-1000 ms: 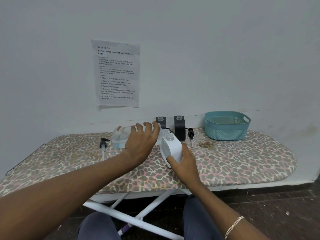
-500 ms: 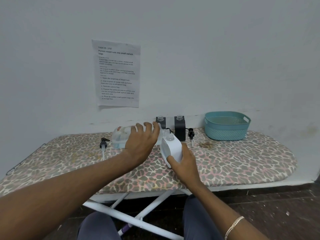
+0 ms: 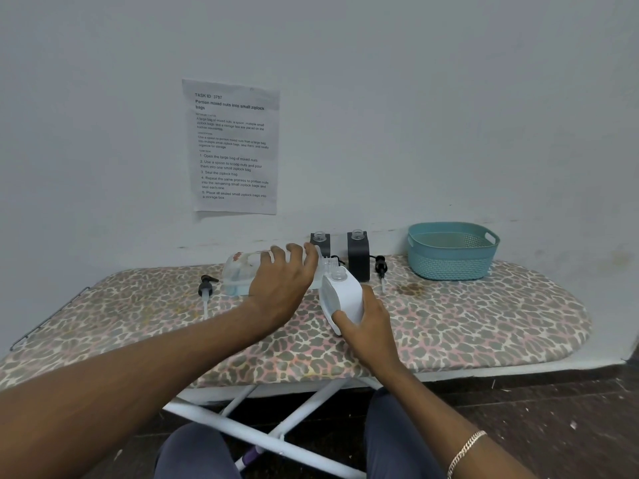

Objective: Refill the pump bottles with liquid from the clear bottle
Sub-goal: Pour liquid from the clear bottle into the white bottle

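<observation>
My only view, a wide-angle head camera, looking forward and down from above the person's lap, close over the leopard-print padded ironing board (image 3: 449, 326), facing the pale wall (image 3: 415, 115), edges bowed by the lens

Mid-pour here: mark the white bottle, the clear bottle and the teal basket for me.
white bottle (image 3: 345, 299), head view, on its front face above the right hand.
clear bottle (image 3: 238, 271), head view, on its base end.
teal basket (image 3: 449, 266), head view, on its perforated front wall.
</observation>
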